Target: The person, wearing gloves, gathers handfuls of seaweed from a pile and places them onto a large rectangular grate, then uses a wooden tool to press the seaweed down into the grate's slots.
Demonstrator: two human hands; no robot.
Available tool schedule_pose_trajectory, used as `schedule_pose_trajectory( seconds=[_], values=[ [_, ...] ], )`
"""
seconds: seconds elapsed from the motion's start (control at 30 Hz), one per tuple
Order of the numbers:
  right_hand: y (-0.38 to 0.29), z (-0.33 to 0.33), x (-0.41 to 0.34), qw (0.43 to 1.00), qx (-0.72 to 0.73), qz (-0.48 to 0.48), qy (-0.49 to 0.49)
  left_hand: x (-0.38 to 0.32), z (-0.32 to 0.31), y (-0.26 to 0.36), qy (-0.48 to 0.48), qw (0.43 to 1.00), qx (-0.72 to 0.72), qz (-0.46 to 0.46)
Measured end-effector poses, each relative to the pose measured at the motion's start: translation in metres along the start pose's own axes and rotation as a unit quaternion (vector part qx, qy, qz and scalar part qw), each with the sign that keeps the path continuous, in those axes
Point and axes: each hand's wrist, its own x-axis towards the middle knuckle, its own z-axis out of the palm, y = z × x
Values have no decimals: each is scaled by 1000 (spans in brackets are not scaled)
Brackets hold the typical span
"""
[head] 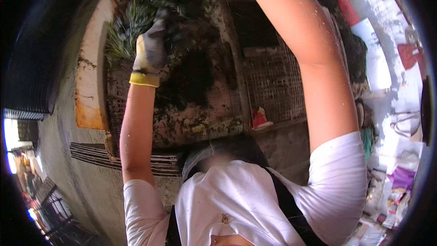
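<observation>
My left hand [150, 49] wears a grey and cream work glove with a yellow cuff. It reaches over a dark heap of what looks like plant matter [189, 75], beside a bundle of narrow green leaves [124, 36]. The fingertips blur into the dark background, so their grip is unclear. Under the heap is a worn surface [220, 109] strewn with leaf bits. My right arm stretches up past the top edge, leaving the right hand out of view. Below that arm lies a woven, wood-framed tray [273, 89].
A stained pale panel [90, 75] stands along the left side. Thin stacked slats [164, 165] lie near my body. At the woven tray's near corner is a red and white item [260, 119]. Purple material [403, 178] and clutter line the far right, along a peeling wall.
</observation>
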Motion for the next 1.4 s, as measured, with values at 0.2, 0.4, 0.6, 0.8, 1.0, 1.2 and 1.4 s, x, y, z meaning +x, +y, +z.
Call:
schedule_pose_trajectory(
  seconds=[0.2, 0.4, 0.6, 0.8, 1.0, 1.2, 1.4],
  values=[
    [161, 192, -33, 986, 127, 84, -67, 4, -64, 38, 60, 998, -35, -12],
    [169, 386, -127, 922, 87, 318, -204, 8, -100, 102, -88, 993, -66, -43],
    [136, 528, -164, 903, 2, 302, -305, -18, -104, 115, -73, 991, -96, -63],
    [172, 464, -86, 738, -420, -64, -525, -41, -146, 117, 60, 990, 121, -26],
    [168, 334, -68, 938, -219, 66, -260, -28, -186, 104, -139, 953, -209, -170],
    [124, 216, -14, 970, 209, 119, 36, -16, -102, 74, 87, 992, 72, 48],
    [69, 117, 60, 295, 951, 48, 77, 28, -120, 57, -105, 923, 259, 264]
  ],
)
